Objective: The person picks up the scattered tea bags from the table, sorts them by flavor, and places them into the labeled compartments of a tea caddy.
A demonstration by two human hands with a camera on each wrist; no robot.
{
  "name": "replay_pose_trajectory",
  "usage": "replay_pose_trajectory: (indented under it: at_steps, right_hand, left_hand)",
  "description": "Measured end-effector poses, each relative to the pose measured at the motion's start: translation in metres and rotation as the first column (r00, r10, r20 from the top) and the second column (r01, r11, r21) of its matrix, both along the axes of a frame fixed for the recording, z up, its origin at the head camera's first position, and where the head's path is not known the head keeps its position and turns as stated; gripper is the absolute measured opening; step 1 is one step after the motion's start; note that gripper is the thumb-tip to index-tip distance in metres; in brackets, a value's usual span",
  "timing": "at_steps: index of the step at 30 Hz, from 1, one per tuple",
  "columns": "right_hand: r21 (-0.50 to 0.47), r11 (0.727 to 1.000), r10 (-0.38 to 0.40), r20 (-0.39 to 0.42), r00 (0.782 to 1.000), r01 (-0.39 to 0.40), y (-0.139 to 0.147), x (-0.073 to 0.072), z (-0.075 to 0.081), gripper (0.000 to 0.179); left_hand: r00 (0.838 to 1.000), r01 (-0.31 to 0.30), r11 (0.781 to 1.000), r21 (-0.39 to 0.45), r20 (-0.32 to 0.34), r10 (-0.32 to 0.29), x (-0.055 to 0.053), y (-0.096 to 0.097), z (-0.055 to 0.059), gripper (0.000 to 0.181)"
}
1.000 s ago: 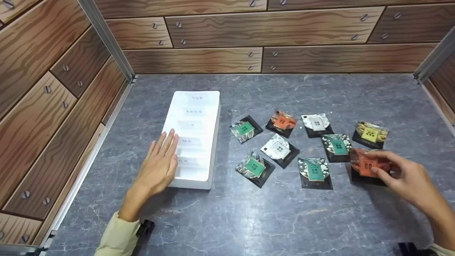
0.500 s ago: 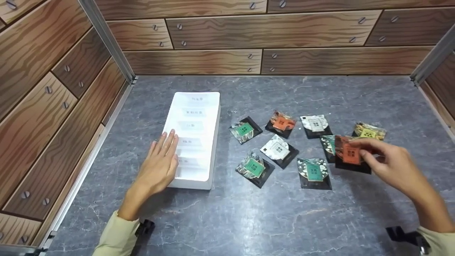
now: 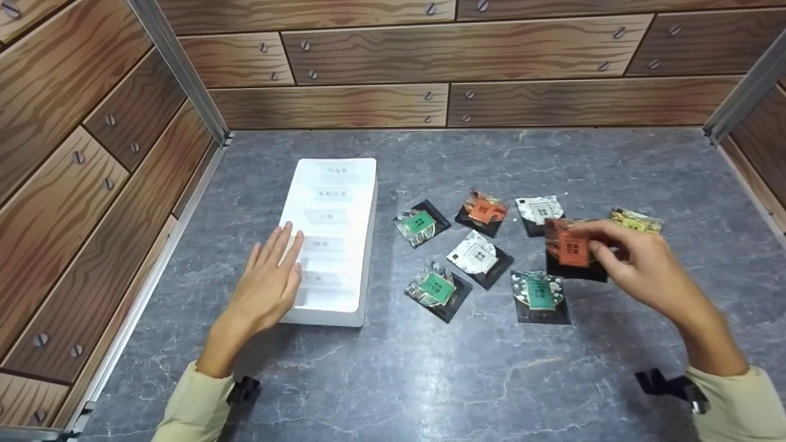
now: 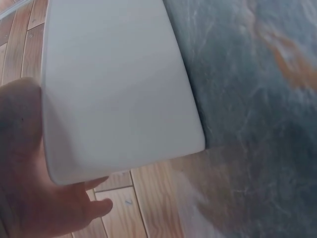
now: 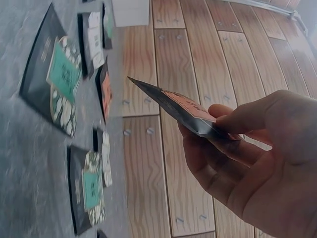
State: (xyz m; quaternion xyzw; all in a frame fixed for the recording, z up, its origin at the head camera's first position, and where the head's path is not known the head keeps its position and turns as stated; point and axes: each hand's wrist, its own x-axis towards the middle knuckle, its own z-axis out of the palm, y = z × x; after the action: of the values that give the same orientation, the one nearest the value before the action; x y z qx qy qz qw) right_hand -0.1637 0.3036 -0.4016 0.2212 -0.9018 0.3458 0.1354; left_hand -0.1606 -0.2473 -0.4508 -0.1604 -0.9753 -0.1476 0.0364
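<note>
With thumb and fingers, my right hand [image 3: 645, 270] pinches an orange-labelled black sachet [image 3: 560, 265] by its right side, above the table. In the right wrist view this sachet [image 5: 173, 106] is tilted and off the surface. A long white box [image 3: 334, 316] with a row of labelled sections lies at the left. My left hand [image 3: 261, 291] rests along its left edge, fingers straight. The left wrist view has the box's plain white side [image 4: 116, 89] beside the thumb and fingers. Below the held sachet lies a green-labelled sachet [image 3: 540, 296] with white flowers.
Left of the held sachet lie two green sachets [image 3: 437, 288], a white sachet [image 3: 478, 256] and an orange one [image 3: 483, 212]. Another white sachet [image 3: 539, 212] is behind it. A yellow sachet [image 3: 638, 221] is partly hidden by the right hand. Wood-patterned walls [image 3: 362, 104] bound the grey table [image 3: 430, 380].
My right hand has lifted the orange sachet from the table's right side and carried it left and away from me, now covering another green sachet. The left hand has stayed on the box.
</note>
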Motion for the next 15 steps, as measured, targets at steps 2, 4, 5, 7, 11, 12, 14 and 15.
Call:
replay_pose_trajectory:
  at_steps: [2, 4, 5, 7, 11, 12, 14, 15]
  right_hand:
    - [-0.006, 1.0, 0.007, 0.006, 1.0, -0.007, -0.005, -0.002, 0.001, 0.036]
    - [-0.009, 1.0, 0.016, 0.01, 1.0, -0.016, -0.01, -0.004, 0.002, 0.037]
    - [-0.017, 1.0, 0.022, 0.011, 1.0, -0.022, -0.013, -0.005, 0.002, 0.037]
    - [-0.033, 0.999, 0.031, 0.01, 0.999, -0.03, -0.019, -0.006, 0.004, 0.038]
    - [-0.062, 0.997, 0.05, 0.014, 0.999, -0.049, -0.029, -0.01, 0.008, 0.038]
    - [-0.072, 0.996, 0.056, 0.017, 0.998, -0.055, -0.032, -0.012, 0.008, 0.037]
    - [-0.094, 0.993, 0.071, 0.02, 0.997, -0.069, -0.036, -0.015, 0.007, 0.036]
    - [-0.107, 0.991, 0.078, 0.021, 0.997, -0.075, -0.039, -0.017, 0.006, 0.036]
  left_hand:
    - [1.0, 0.003, 1.0, 0.01, -0.004, -0.003, -0.001, -0.001, -0.001, 0.056]
    - [1.0, 0.005, 1.0, 0.016, -0.002, -0.005, -0.002, -0.002, -0.001, 0.057]
    - [1.0, 0.005, 1.0, 0.015, 0.003, -0.005, -0.002, -0.003, -0.001, 0.057]
    - [1.0, 0.006, 1.0, 0.006, 0.0, -0.006, -0.002, -0.003, -0.001, 0.057]
    - [1.0, 0.004, 1.0, -0.023, -0.002, -0.004, -0.002, -0.002, -0.003, 0.058]
    - [1.0, 0.004, 1.0, -0.027, -0.006, -0.004, -0.002, -0.002, -0.003, 0.058]
    - [1.0, 0.005, 0.999, -0.033, -0.007, -0.005, -0.002, -0.002, -0.004, 0.058]
    - [1.0, 0.008, 0.999, -0.034, -0.009, -0.009, -0.002, -0.002, -0.004, 0.058]
